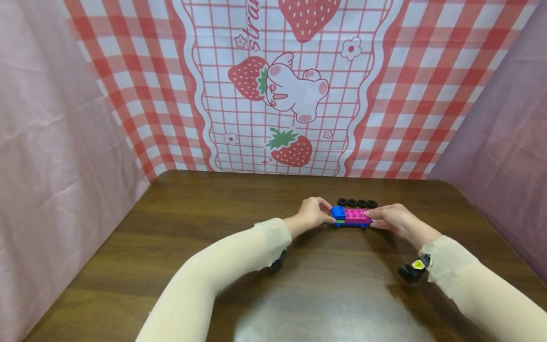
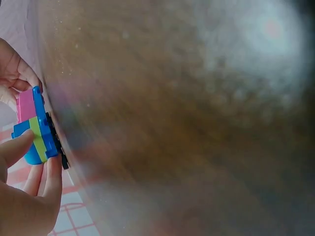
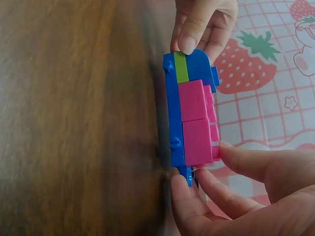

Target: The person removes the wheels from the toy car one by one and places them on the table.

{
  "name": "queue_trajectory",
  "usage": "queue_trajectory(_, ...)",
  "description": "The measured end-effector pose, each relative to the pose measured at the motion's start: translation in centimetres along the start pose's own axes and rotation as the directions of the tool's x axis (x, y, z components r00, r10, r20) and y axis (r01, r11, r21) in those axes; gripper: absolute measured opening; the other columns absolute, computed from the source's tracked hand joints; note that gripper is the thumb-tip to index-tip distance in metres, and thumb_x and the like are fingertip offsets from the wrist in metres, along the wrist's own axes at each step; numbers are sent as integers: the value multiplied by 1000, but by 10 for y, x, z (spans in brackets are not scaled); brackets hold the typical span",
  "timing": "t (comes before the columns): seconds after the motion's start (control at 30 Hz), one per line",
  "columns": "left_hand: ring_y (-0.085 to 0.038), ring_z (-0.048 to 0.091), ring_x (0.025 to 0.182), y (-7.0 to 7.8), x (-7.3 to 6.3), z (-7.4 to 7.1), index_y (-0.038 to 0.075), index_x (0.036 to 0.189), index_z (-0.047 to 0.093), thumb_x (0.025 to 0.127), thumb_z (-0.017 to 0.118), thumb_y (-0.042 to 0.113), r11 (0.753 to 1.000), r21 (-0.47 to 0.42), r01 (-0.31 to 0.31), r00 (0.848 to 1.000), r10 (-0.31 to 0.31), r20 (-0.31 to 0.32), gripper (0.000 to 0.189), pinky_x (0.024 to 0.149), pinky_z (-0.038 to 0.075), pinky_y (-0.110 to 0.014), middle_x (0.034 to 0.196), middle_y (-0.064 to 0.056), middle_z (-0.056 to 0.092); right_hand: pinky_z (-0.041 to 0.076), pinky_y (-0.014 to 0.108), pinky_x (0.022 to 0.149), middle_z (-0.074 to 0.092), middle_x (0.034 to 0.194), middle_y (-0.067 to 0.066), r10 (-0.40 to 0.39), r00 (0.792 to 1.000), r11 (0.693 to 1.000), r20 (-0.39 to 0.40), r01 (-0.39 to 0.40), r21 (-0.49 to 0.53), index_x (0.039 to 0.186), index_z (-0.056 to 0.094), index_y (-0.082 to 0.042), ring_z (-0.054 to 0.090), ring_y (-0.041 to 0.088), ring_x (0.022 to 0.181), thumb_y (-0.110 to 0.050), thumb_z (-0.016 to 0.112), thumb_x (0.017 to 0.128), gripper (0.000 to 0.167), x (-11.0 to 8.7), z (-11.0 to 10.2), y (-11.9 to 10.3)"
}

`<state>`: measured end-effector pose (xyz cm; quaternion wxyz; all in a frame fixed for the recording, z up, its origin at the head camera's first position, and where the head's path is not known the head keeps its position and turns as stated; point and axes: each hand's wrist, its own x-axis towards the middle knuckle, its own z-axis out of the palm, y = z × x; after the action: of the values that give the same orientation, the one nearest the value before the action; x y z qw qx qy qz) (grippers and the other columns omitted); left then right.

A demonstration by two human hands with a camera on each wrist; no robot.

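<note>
A toy truck (image 1: 357, 216) built of bricks is held between both hands over the back right part of the table. It has a blue chassis (image 3: 175, 110), pink bricks (image 3: 195, 118) behind and a blue cab brick (image 2: 21, 129) over a lime green brick (image 2: 37, 137). My left hand (image 1: 311, 212) pinches the cab end, its thumb on the side and other fingers opposite. At the rear end, my right hand (image 1: 399, 221) grips with thumb on the pink bricks and fingers by the blue tail. No wheels show on the chassis pegs. Whether the truck touches the table, I cannot tell.
Several black wheels (image 1: 362, 203) lie in a row just behind the truck on the brown wooden table (image 1: 205, 247). A strawberry-print cloth (image 1: 290, 104) hangs along the table's back edge, with pink curtains (image 1: 55, 156) at both sides.
</note>
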<state>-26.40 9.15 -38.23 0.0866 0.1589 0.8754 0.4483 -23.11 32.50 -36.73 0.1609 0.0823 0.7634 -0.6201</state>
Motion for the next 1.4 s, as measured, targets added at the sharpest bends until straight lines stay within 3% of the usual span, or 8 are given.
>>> queue_trajectory(0.13,-5,59,72,-1,0,0,4,95,71,72,86,14,999,44,-1,1000,0,16,29,70,47,-15,85,-3,71,56,27,80,63,82,-6,-11,1000,1000,1,11,-5,133,31,27,66,4,75,-8,59,95,59,-1,2,1)
queue_trajectory(0.43,-6,56,73,2,-1,-3,4,95,70,73,85,11,999,49,18,999,-20,40,28,68,47,-16,84,-2,68,57,23,76,64,78,-7,-25,998,996,-52,21,-81,128,38,28,65,2,71,-9,61,94,55,-7,7,-1)
queue_trajectory(0.73,-6,55,73,0,0,-3,4,96,69,74,85,12,997,81,-1,997,-6,76,28,68,45,-16,85,-2,68,56,20,72,64,75,-6,-35,998,992,-52,29,-122,122,41,29,65,1,68,-6,60,92,50,-11,10,-1)
queue_trajectory(1.2,-8,62,83,-4,-3,-15,2,105,69,75,83,10,994,105,-43,988,26,153,33,75,47,-15,100,-7,72,56,21,73,65,80,-8,3,999,984,-38,-10,-178,129,40,24,63,1,73,-17,61,94,58,-9,5,-1)
queue_trajectory(1.3,-11,65,87,-5,-4,-22,2,106,69,77,82,10,992,114,-50,989,33,146,33,77,48,-16,102,-8,72,56,23,74,67,87,-3,0,998,974,-66,-15,-226,131,42,22,63,2,75,-23,62,94,61,-10,2,-7)
queue_trajectory(1.4,-15,66,93,-5,-6,-32,1,108,68,79,80,9,992,114,-48,990,32,139,32,79,50,-18,104,-9,72,56,25,78,69,103,14,-29,996,958,-87,3,-287,131,43,20,63,3,79,-27,61,95,62,-11,1,-15)
